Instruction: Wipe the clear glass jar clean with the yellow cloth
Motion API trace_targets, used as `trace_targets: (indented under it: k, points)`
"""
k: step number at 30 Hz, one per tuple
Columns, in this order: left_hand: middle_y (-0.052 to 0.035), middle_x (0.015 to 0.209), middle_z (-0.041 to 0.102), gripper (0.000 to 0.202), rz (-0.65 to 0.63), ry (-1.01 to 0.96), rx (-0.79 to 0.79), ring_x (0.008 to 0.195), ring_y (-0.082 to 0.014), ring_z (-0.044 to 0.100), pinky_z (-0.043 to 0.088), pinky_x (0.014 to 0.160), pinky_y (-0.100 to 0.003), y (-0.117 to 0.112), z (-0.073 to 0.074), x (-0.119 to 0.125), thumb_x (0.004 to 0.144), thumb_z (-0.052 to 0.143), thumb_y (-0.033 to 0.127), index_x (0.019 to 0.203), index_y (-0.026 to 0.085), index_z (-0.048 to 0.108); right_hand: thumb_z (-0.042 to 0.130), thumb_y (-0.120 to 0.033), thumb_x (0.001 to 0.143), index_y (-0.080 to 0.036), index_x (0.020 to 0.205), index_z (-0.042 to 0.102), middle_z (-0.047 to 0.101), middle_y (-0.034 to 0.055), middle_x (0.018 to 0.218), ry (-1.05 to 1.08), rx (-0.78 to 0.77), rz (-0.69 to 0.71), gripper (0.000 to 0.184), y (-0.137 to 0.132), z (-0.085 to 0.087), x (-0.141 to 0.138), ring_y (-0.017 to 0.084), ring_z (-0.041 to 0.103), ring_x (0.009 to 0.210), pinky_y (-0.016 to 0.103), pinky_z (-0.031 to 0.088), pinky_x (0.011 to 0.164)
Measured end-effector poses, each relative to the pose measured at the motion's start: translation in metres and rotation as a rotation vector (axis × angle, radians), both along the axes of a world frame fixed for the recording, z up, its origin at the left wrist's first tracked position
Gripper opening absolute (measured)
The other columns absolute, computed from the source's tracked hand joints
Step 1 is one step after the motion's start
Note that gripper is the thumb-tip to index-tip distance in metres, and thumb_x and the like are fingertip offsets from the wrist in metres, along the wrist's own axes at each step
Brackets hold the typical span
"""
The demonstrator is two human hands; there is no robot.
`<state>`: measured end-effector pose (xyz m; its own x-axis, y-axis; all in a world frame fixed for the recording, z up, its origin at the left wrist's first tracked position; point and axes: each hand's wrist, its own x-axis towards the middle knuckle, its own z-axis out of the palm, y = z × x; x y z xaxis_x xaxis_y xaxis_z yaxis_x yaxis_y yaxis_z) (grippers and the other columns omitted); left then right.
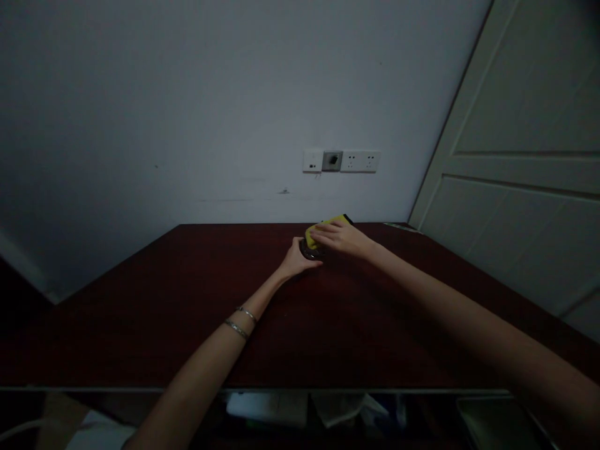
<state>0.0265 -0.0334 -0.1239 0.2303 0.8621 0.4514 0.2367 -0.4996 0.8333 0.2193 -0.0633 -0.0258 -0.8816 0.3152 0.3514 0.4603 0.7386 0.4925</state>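
Note:
My left hand [296, 259] is curled around a small dark, round, shiny dish-like object [309, 252], with the thumb and fingers on opposite sides of its rim. It may be a glass ashtray, but the dim light hides the details. My right hand [341, 240] presses a yellow cloth [310, 239] with a black edge against the top of that object. Both hands meet near the back of the dark red tabletop [225, 281]. The right fingers partly cover the cloth and the dish.
Behind the table is a pale wall with a row of sockets [360, 161]. A white panelled door [529, 137] stands at the right. Below the table's front edge, a shelf holds a white box-like thing [269, 407] and crumpled white plastic or paper [340, 407].

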Motion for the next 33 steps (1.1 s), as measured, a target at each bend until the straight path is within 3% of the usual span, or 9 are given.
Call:
trace_targets:
  k: [5,13,22,27,33]
  points:
    - [-0.0122,0.113,0.055,0.081,0.011,-0.065,0.012,0.105,-0.0241,0.056,0.044,0.092,-0.038,0.003,-0.013,-0.001,0.048,0.085,0.033,0.110,0.016,0.035,0.044,-0.008,0.091,-0.016,0.124,0.054,0.056,0.0136,0.132,-0.149,0.019,0.102,0.035,0.007,-0.006,0.001,0.023,0.053,0.121,0.042,0.045,0.092]
    - [-0.0093,0.111,0.055,0.083,-0.003,-0.081,0.017,0.104,-0.0230,0.056,0.045,0.091,-0.037,-0.004,-0.007,0.000,0.046,0.086,0.029,0.111,0.019,0.036,0.050,-0.010,0.089,-0.014,0.123,0.057,0.062,0.0126,0.125,-0.205,-0.073,0.314,0.034,0.022,-0.008,-0.003,0.018,0.052,0.123,0.036,0.042,0.102]
    - [-0.0084,0.113,0.056,0.083,-0.005,-0.122,-0.056,0.105,-0.0232,0.058,0.045,0.093,-0.037,-0.010,-0.003,0.000,0.044,0.085,0.019,0.112,0.020,0.039,0.047,-0.011,0.091,-0.019,0.127,0.052,0.056,0.0090,0.133,-0.293,-0.087,0.230,0.037,0.025,-0.009,-0.006,0.019,0.048,0.127,0.042,0.039,0.104]
    - [-0.0079,0.111,0.058,0.082,0.015,-0.115,-0.075,0.103,-0.0233,0.059,0.045,0.091,-0.037,-0.011,-0.005,-0.001,0.042,0.084,0.017,0.112,0.020,0.040,0.048,-0.011,0.090,-0.021,0.125,0.052,0.057,0.0079,0.133,-0.288,-0.124,0.145,0.037,0.025,-0.012,-0.009,0.019,0.051,0.124,0.034,0.048,0.089]
    - [-0.0069,0.105,0.058,0.080,0.038,-0.114,-0.022,0.099,-0.0227,0.059,0.047,0.086,-0.036,-0.006,-0.008,-0.001,0.046,0.083,0.019,0.112,0.020,0.037,0.051,-0.010,0.083,-0.016,0.124,0.051,0.058,0.0133,0.129,-0.276,-0.271,0.000,0.042,0.012,-0.007,-0.016,0.021,0.054,0.119,0.030,0.051,0.075]
